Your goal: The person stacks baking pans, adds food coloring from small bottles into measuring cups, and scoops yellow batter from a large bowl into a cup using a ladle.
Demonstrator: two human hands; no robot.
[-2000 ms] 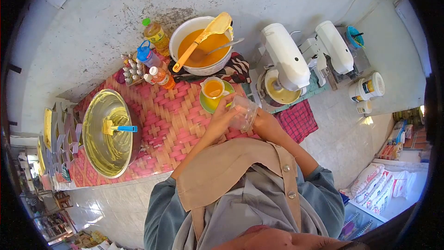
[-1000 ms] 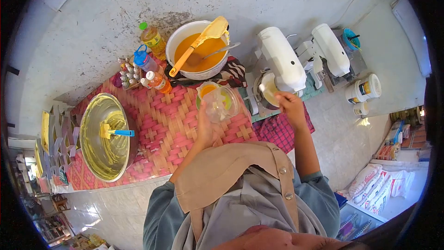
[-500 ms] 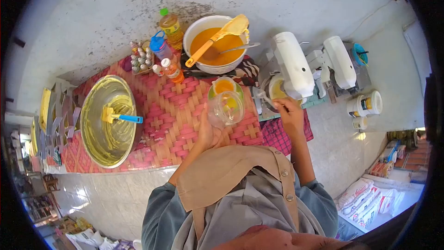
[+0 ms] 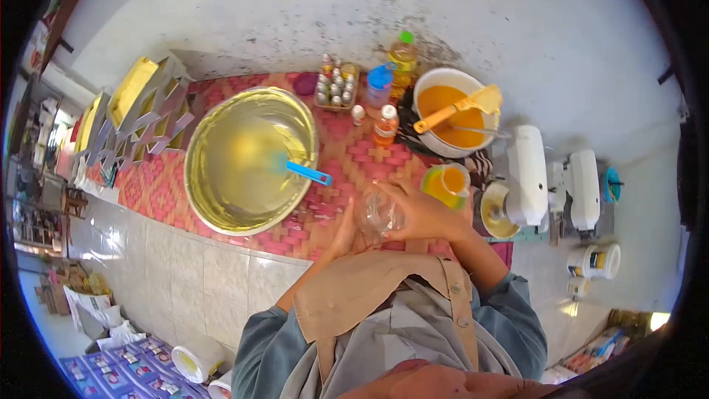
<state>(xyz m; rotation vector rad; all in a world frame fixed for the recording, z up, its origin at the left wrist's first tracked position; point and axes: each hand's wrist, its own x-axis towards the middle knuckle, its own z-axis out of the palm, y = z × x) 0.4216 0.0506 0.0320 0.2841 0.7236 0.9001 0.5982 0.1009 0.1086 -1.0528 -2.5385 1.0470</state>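
A clear plastic jar [image 4: 381,213] is between my two hands, over the front of the woven red mat [image 4: 354,170]. My left hand [image 4: 348,235] holds it from the left and below. My right hand [image 4: 421,214] has its fingers round the jar's right side and rim. Just beyond the right hand, a small cup of orange liquid [image 4: 453,178] stands on a green plate [image 4: 436,191]. To the left is a large metal bowl [image 4: 221,210] smeared with yellow batter; a spatula with a blue handle [image 4: 309,173] rests in it.
Behind stand a white pot [image 4: 443,149] of orange liquid with an orange spatula across it, an oil bottle [image 4: 402,63], a blue-lidded bottle [image 4: 379,87] and a box of small bottles [image 4: 336,90]. White mixers [image 4: 529,177] are at right, metal moulds [image 4: 151,107] at left.
The view has swung left. My right hand has come from beside the mixer bowl to the jar. The pale utensil it held is no longer discernible.
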